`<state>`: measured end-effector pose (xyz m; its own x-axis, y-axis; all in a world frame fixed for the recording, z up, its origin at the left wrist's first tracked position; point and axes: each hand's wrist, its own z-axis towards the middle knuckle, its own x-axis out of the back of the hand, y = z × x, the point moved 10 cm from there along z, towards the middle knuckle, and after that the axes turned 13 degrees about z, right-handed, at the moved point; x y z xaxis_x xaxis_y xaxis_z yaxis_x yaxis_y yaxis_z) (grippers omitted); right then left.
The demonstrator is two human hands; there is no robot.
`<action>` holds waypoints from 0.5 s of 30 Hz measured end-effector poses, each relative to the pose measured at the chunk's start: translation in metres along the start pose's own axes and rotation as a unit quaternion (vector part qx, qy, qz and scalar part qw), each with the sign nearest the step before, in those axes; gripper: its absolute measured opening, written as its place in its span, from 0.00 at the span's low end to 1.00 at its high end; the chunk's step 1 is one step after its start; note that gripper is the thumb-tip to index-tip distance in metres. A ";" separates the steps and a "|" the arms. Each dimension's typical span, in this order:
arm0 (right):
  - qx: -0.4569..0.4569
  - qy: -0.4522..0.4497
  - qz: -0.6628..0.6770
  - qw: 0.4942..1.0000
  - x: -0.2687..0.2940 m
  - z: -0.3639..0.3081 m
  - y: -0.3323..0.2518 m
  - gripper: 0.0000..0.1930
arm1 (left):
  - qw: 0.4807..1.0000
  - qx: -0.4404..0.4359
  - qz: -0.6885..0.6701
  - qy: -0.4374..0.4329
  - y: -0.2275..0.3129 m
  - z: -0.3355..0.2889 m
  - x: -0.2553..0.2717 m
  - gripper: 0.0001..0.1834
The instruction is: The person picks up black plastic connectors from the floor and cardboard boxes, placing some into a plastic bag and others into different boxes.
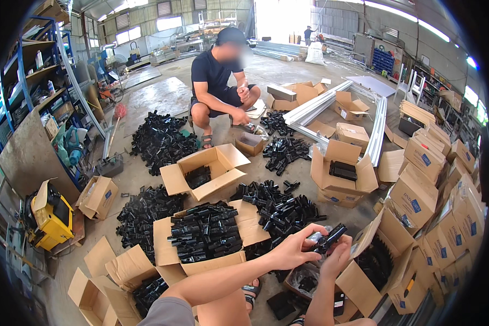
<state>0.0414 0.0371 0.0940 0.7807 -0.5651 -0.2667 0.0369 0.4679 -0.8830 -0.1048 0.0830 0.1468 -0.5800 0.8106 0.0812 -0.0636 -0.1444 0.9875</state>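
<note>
A black tubular part [331, 239] with a glossy surface is held up between both hands. My left hand [292, 251] reaches across and closes its fingers on the part's left end, where something pale and shiny shows. Closed around the lower right side is my right hand [337, 263]. Just below them stands a small box [292, 282] of small dark pieces in clear plastic. An open carton [358, 280] beside my right hand holds ridged rows of black parts. In front, another open carton [165, 239] is heaped with similar black tubular parts.
Piles of black parts [165, 138] lie around the floor. Facing me, a person [217, 81] squats by a small box [250, 145]. Stacked cartons [413, 190] line the right; white metal frames [331, 108] lie behind. A yellow machine [51, 217] and shelving [43, 76] stand left.
</note>
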 end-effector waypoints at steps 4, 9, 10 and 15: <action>0.081 0.074 -0.043 0.993 -0.005 0.000 -0.040 0.23 | 0.999 0.033 0.012 -0.015 -0.013 0.003 -0.005 0.34; 0.017 0.064 0.025 0.997 0.009 -0.002 -0.006 0.25 | 0.999 0.033 0.002 -0.014 -0.012 0.001 -0.007 0.34; 0.014 0.067 0.022 0.997 0.017 -0.005 -0.002 0.25 | 0.998 0.050 -0.009 -0.021 -0.016 0.001 -0.010 0.34; 0.140 0.036 -0.032 0.989 0.002 -0.012 -0.031 0.16 | 0.999 0.040 -0.001 -0.012 -0.018 0.001 -0.008 0.34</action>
<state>0.0345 0.0133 0.1161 0.7246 -0.6423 -0.2496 0.2645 0.5937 -0.7599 -0.0978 0.0796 0.1290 -0.5600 0.8244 0.0824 0.0007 -0.0990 0.9951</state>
